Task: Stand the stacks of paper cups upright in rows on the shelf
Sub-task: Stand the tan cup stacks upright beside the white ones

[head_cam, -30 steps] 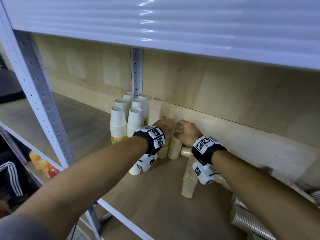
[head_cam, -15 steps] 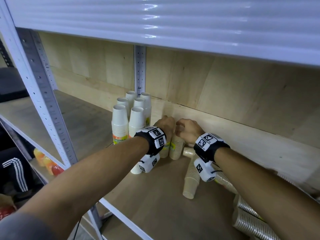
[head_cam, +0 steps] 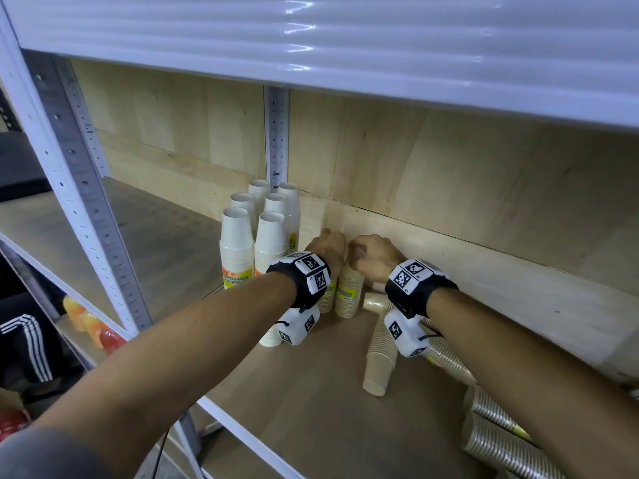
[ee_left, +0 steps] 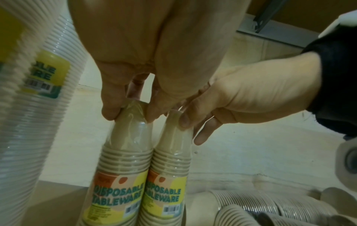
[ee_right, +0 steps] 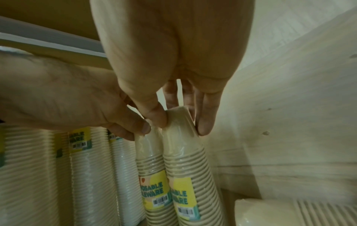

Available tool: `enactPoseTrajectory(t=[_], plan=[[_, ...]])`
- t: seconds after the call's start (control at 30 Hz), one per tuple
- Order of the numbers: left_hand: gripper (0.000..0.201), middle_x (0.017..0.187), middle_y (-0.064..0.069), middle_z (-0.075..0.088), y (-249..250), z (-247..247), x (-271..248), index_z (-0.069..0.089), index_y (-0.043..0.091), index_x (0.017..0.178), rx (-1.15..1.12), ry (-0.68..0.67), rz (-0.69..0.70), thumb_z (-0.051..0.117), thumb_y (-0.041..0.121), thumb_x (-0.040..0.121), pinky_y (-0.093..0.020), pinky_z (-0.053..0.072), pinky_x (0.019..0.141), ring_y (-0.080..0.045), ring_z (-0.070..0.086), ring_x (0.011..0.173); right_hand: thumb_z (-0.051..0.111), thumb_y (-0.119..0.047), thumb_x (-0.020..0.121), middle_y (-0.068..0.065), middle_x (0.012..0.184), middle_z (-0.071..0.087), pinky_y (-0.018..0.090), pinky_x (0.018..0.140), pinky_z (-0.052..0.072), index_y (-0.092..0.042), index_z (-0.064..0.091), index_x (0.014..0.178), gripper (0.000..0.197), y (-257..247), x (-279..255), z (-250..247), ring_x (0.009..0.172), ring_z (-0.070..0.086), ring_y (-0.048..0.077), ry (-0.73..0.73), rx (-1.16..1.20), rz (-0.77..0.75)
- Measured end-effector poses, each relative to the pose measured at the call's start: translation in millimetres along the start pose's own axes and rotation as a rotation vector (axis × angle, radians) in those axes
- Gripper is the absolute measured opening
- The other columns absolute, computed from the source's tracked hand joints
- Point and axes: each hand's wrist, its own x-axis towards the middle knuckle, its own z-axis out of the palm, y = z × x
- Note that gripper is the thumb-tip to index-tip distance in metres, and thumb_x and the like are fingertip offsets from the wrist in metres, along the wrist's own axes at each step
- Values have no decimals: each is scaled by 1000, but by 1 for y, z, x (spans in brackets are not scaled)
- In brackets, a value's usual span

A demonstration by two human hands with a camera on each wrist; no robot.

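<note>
wooden shelf (head_cam: 311, 402) — fingers (ee_left: 110, 111) pinch two upright beige stacks (ee_left: 123, 165).

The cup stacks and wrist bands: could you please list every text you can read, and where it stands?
"DISPOSABLE TABLEWARE": label on the left tan stack.
"POSABLE ABLEWARE", partly hidden: label on the right tan stack.
"DISPOSABLE", part only: label on a white stack.
Barcodes and fine print: too small.
Wrist band markers: no readable words.

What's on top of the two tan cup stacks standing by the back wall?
Fingertips only: the left hand pinches the left tan cup stack at its top, the right hand pinches the right tan cup stack. The hands cover both tops in the head view.
</note>
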Motion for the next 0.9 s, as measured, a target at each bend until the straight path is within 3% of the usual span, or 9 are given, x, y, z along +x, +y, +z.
enactPoseTrajectory(t=[0.13,0.2,0.37,0.57,0.77,0.9], plan=[[34,128,-13,46,1,-1,0,55,5,124,2,-3,-17,57,4,90,-42,49,99,-33,56,115,61,-30,84,5,112,65,35,83,53,-19,62,120,37,1,4,2,99,62,26,35,4,61],[35,129,-13,46,2,-2,0,56,6,124,-5,-16,-21,58,4,89,-42,49,100,-33,56,116,63,-33,84,5,104,63,35,81,54,-17,64,114,34,0,4,3,96,63,27,52,12,94],[37,130,-14,45,2,-3,-3,56,6,125,-9,-14,-25,56,0,89,-42,49,99,-33,56,115,61,-27,82,5,99,67,27,61,45,-21,69,99,20,1,6,4,89,64,24,10,21,56],[37,128,-14,47,5,-11,-10,53,9,128,3,7,-10,54,3,91,-44,50,97,-33,56,114,64,-39,84,-1,105,61,30,78,48,-22,59,122,42,8,1,-1,94,59,21,33,30,63],[45,132,-12,45,22,-38,-21,50,10,132,-33,39,59,58,1,89,-44,47,101,-31,52,120,76,-36,78,2,108,62,29,80,47,-21,60,120,47,21,-10,-26,95,59,21,54,-42,106],[46,131,-11,46,35,-44,-27,52,14,131,-95,57,158,62,5,87,-39,50,94,-30,55,116,77,-36,76,3,112,64,30,79,46,-22,60,117,47,37,-22,-39,98,61,22,49,-108,182]])
